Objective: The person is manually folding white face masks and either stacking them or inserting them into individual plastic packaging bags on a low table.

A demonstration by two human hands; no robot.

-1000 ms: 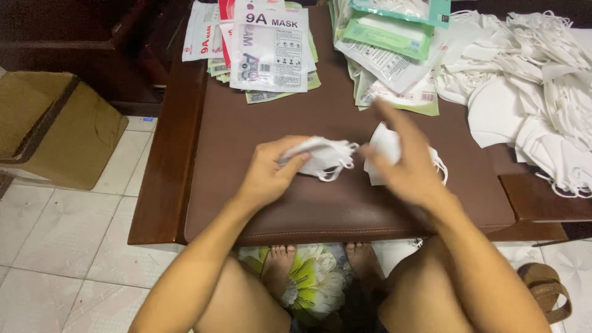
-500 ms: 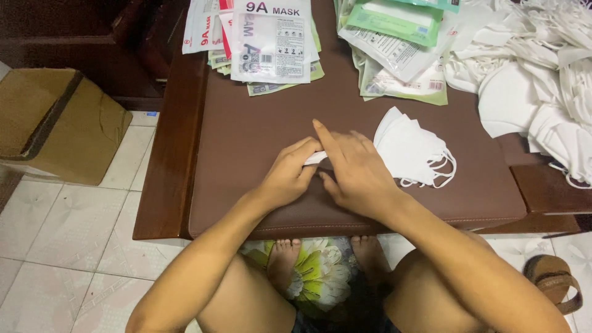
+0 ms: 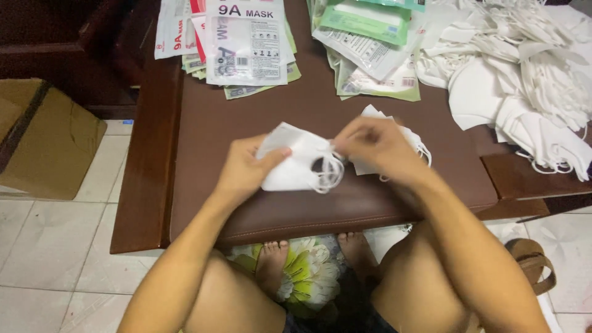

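1. Head view, the room: a low table with a brown padded top [image 3: 296, 117] and dark wooden edges stood on a pale tiled floor [image 3: 55, 246]. A cardboard box [image 3: 46, 139] sat on the tiles to the left of the table.
2. Head view, the surface: flat printed mask packets [image 3: 246, 43] lay fanned along the far edge, green-and-white packets [image 3: 370, 37] beside them, and a loose heap of white masks [image 3: 530, 74] covered the far right corner.
3. Head view, left hand [image 3: 243, 169]: it gripped a folded white mask [image 3: 293, 160] by its left side, thumb on top and fingers curled beneath, just above the near middle of the table.
4. Head view, right hand [image 3: 376, 145]: its fingers were pressed together at the mask's right end, seemingly pinching an ear loop [image 3: 327, 172], though blur hid the exact grip.
5. Behind the right hand, a second white mask [image 3: 376, 114] lay on the padding, partly hidden.
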